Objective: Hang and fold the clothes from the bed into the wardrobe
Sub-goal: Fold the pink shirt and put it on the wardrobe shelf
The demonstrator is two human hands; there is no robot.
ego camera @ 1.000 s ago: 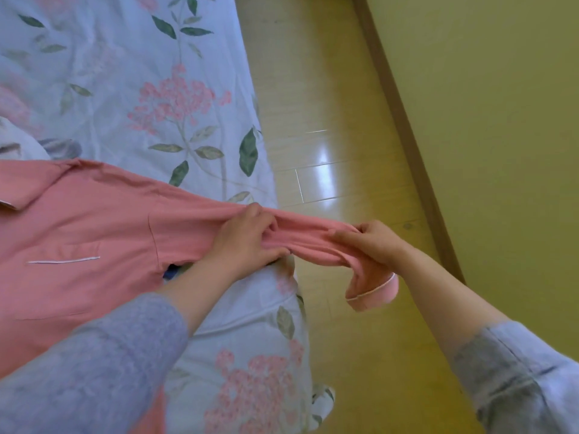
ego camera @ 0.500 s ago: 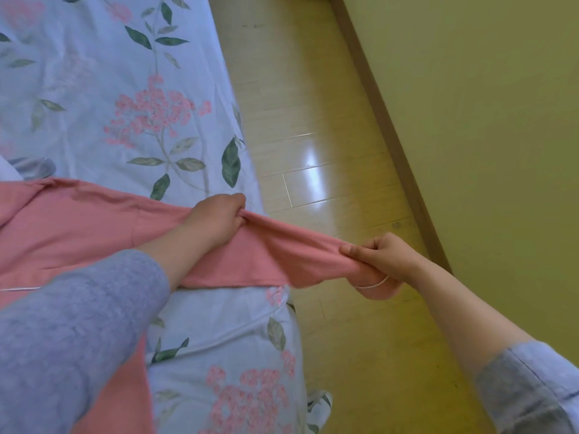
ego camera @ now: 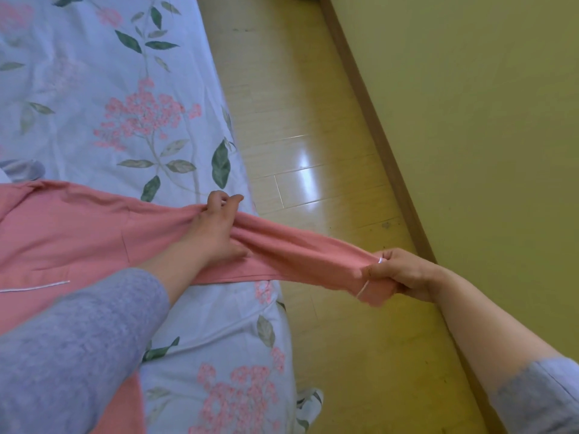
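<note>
The salmon-pink cotton shirt with white piping (ego camera: 62, 233) lies on the pale blue floral bedsheet (ego camera: 94, 89), its sleeve (ego camera: 307, 255) stretched out over the wooden floor (ego camera: 297, 120). The right hand (ego camera: 404, 275) clamps the cuff (ego camera: 372, 291); the left hand (ego camera: 216, 233) rests on the sleeve, fingers curled, perhaps pinching cloth, I cannot tell

Viewpoint: we look from the head, wide-angle, steeply down in front of us.
Facing: forward along the bed (ego camera: 94, 89) edge, floor (ego camera: 297, 151) and wall (ego camera: 470, 120) to our right.
Nearness: close; left hand (ego camera: 216, 233) and right hand (ego camera: 404, 274) on the pink sleeve (ego camera: 300, 255) sit mid-frame.
</note>
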